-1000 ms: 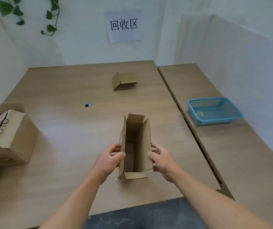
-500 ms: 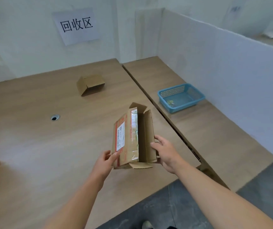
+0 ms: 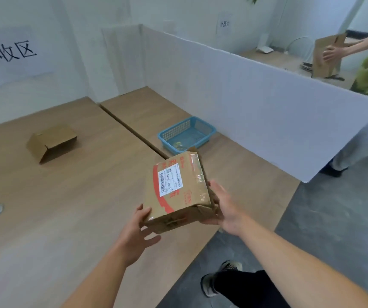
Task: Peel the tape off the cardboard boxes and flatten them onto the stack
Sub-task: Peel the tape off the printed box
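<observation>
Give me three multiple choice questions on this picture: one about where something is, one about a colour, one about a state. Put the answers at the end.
1. Where is the basket?
A. on the floor
B. on the right table
C. hanging on the wall

2. What colour is the label on the held box?
A. green
B. black
C. white

3. How is that box?
A. in both hands
B. flattened on a table
C. inside the basket

Answers:
1 B: it stands on the right table, near the partition.
2 C: the label is white with dark print.
3 A: the left hand touches its near corner and the right hand lies along its right side.
</observation>
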